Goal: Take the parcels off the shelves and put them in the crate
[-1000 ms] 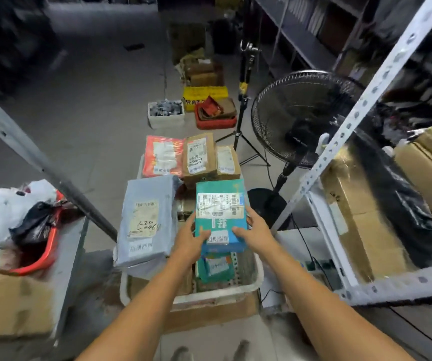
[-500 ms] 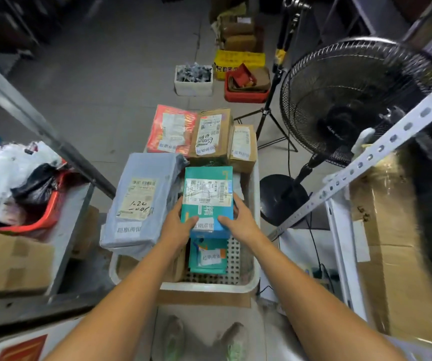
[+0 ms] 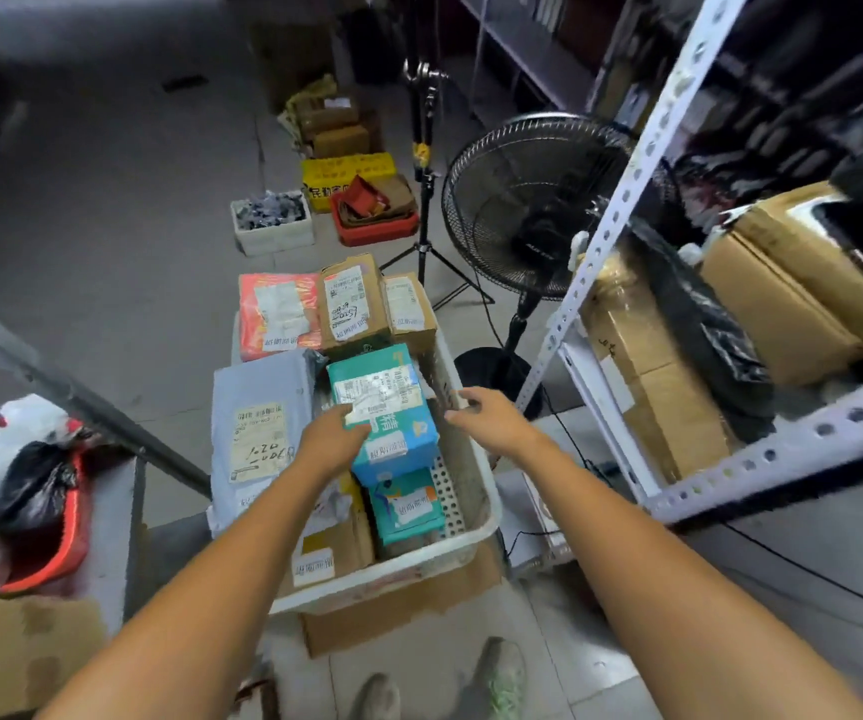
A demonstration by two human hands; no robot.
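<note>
Grey concrete floor (image 3: pixel 107 210) runs far back, dim and blurred at its far edge; nearer, it gives way to pale tiles (image 3: pixel 554 646). On the right stands a white perforated-steel shelf rack (image 3: pixel 620 202), with a black pedestal fan (image 3: pixel 528 200) behind it. Just left of the fan is a black tripod stand (image 3: pixel 425 215). Farther off sit 2 low containers, a white bin (image 3: pixel 276 240) and a red tray (image 3: pixel 373 232), with a yellow box (image 3: pixel 338 171) behind. A grey metal rail (image 3: pixel 81 405) slants across the left.

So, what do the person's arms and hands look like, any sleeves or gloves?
The left hand and right hand are ungloved, with no ring, watch or bracelet visible. No sleeves show: both arms are bare down to the frame's edge.
</note>
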